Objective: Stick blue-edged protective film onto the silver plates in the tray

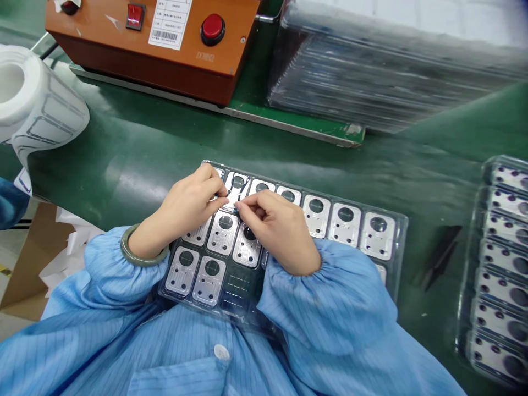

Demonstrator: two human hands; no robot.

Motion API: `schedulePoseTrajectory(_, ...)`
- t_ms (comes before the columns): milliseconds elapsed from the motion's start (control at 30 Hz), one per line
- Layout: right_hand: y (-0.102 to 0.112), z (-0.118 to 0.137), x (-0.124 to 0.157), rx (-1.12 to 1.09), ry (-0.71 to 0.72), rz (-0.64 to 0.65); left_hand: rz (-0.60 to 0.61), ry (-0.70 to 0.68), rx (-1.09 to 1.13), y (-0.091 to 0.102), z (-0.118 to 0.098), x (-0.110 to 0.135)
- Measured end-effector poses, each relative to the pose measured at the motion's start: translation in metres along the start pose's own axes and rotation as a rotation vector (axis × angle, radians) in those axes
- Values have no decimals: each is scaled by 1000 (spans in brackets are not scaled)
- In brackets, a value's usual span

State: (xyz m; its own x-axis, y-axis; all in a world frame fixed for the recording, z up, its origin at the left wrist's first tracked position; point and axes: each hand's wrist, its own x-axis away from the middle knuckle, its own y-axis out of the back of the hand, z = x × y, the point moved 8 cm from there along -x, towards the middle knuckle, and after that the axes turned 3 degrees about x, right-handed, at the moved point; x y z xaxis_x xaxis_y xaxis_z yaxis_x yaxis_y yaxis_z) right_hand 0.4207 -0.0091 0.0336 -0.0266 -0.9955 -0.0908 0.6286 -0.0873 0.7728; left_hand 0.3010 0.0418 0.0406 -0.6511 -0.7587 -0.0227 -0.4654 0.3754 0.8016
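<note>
A thin black-edged adhesive frame (242, 193) is pinched at its sides by my two hands, over a silver metal plate (233, 204) in the top row of a clear plastic tray (402, 242). Thumb and fingertip of my left hand (192, 198) close on its left side. My right hand (280, 225) closes on its lower right, fingers curled. Whether the frame touches the plate, I cannot tell. Several similar plates, each with a round hole and small dark holes, lie in the tray's pockets. My right hand and sleeve hide part of the tray.
At the left stands a white roll of black-outlined stickers (58, 110). An orange machine box (185, 66) with red buttons sits at the back. Stacked clear trays (371, 77) rise at the back right. Black tweezers (441, 256) lie near another filled tray (464, 308) on the right.
</note>
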Motion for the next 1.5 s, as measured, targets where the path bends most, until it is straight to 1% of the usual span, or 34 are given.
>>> schedulePoseTrajectory(133,-2,1,0,22,0,61,43,12,24,0,2,-1)
schedulePoseTrajectory(300,-5,-1,-2,46,-64,146,110,40,34,-2,4,-3)
schedulePoseTrajectory(467,-7,-2,-3,81,-126,176,106,62,-22,-3,3,-3)
schedulePoseTrajectory(567,-7,-4,-3,34,-156,176,90,45,-12,-4,3,-2)
schedulePoseTrajectory(667,-4,-6,-3,-76,-176,122,24,3,17,-1,2,1)
schedulePoseTrajectory(800,-1,-14,-2,-354,-234,34,-102,-53,152,8,1,5)
schedulePoseTrajectory(867,-2,-16,0,-475,-243,8,-160,-113,190,12,-2,7)
schedulePoseTrajectory(933,0,-14,1,-546,-219,-23,-215,-189,176,17,-7,9)
schedulePoseTrajectory(1033,9,-8,3,-570,-152,-125,-299,-297,134,25,-15,12)
schedulePoseTrajectory(1133,24,0,6,-506,-35,-282,-392,-380,125,32,-22,17)
schedulePoseTrajectory(1200,33,5,9,-453,36,-387,-437,-405,143,35,-24,20)
schedulePoseTrajectory(1267,40,8,13,-415,78,-466,-434,-414,197,34,-24,21)
schedulePoseTrajectory(1300,42,9,14,-403,92,-494,-410,-422,250,31,-24,21)
schedulePoseTrajectory(1400,46,12,18,-365,122,-538,-311,-415,505,23,-22,20)
schedulePoseTrajectory(1433,47,13,18,-353,128,-541,-291,-385,596,21,-19,19)
schedulePoseTrajectory(1500,46,16,19,-333,142,-527,-257,-280,742,18,-13,16)
